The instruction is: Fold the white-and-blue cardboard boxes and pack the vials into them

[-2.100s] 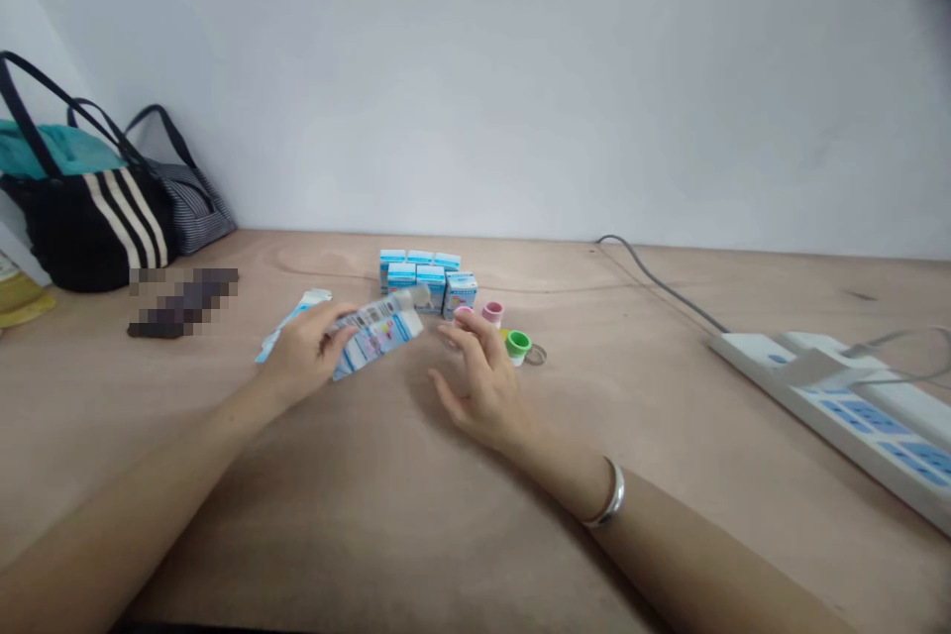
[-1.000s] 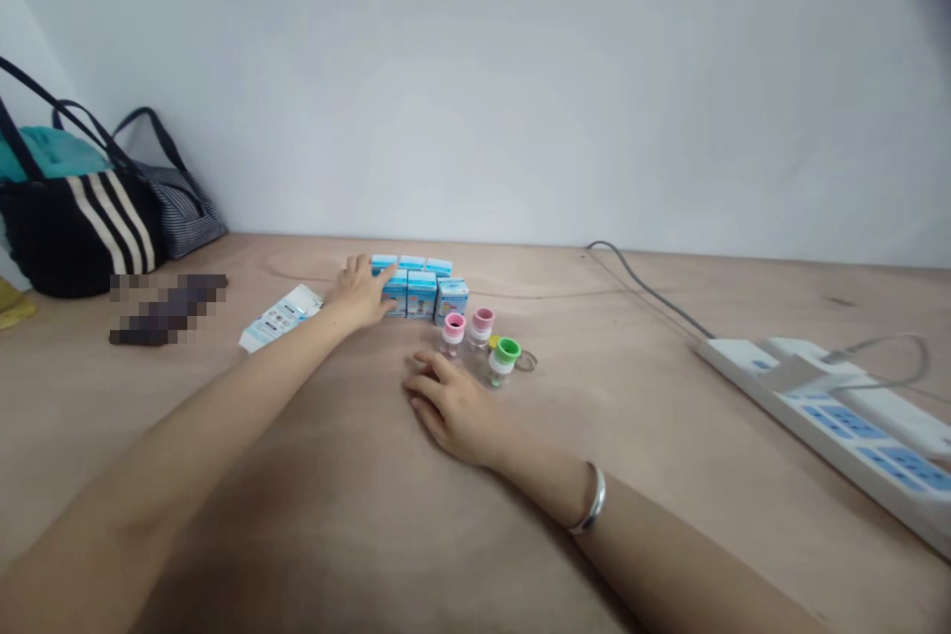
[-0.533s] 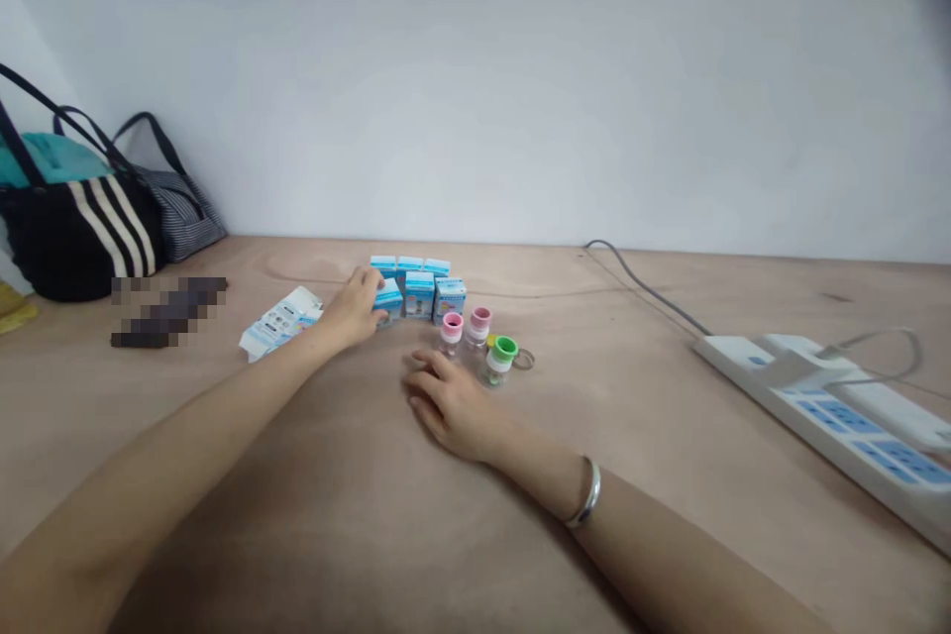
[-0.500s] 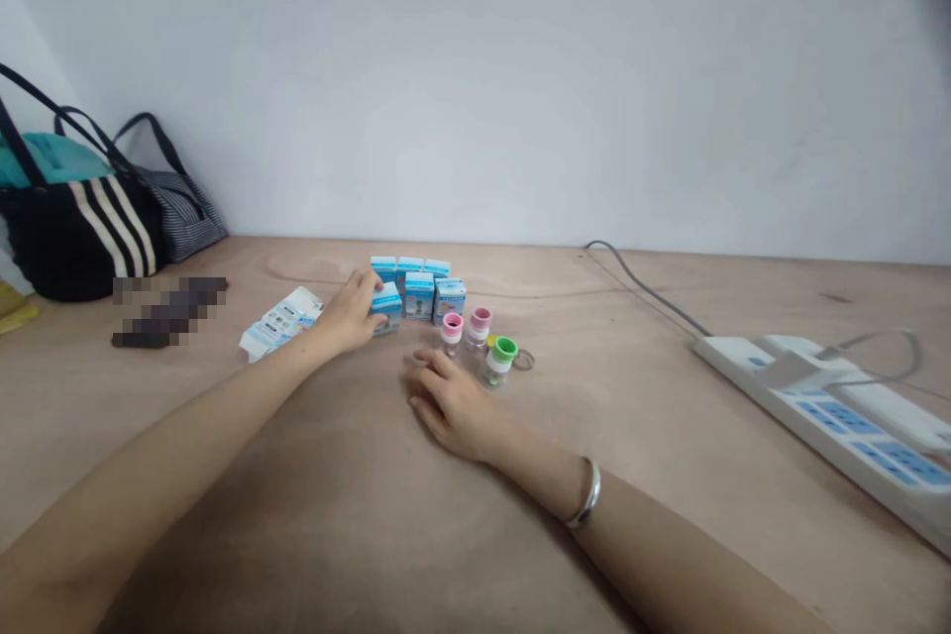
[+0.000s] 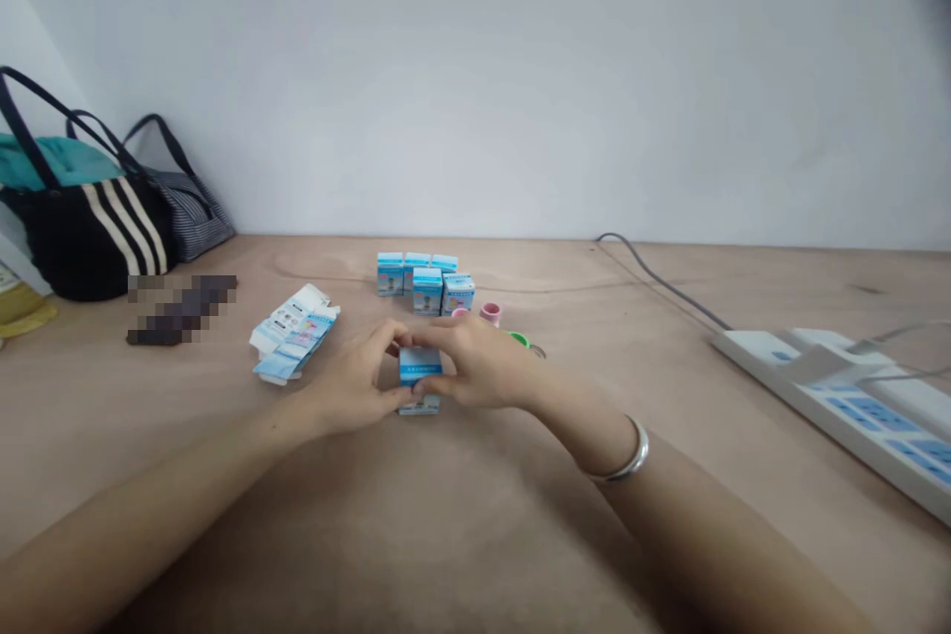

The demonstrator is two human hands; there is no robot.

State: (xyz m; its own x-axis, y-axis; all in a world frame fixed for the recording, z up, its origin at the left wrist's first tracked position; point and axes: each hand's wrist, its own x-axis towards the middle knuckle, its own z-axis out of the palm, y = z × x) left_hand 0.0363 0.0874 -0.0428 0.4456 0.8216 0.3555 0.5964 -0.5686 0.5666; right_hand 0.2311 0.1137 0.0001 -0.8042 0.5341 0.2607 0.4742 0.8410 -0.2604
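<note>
Blue-and-white box (image 5: 420,367) stands between your two hands, in the middle of the surface (image 5: 446,535) and closer to you than the group of boxes (image 5: 425,279). Its long axis is upright; the lower end is at the surface, but I cannot tell if it really touches. Your left hand (image 5: 357,386) presses it from the left and your right hand (image 5: 482,371) from the right, with fingertips on the upper edge. So both hands are clamped on the box, and no hand is nearer than the other.

Half a second ago it was different. Your left hand was stretched far out to the front-left box of the group, and your right hand lay flat and empty on the surface. Now that place in the group is bare, the box has come toward you, and the right hand has lifted to join the grip. The pink cap (image 5: 490,312) and green cap (image 5: 520,339) are now partly hidden behind your right hand. The flat cartons (image 5: 293,332) lie as before at the left
</note>
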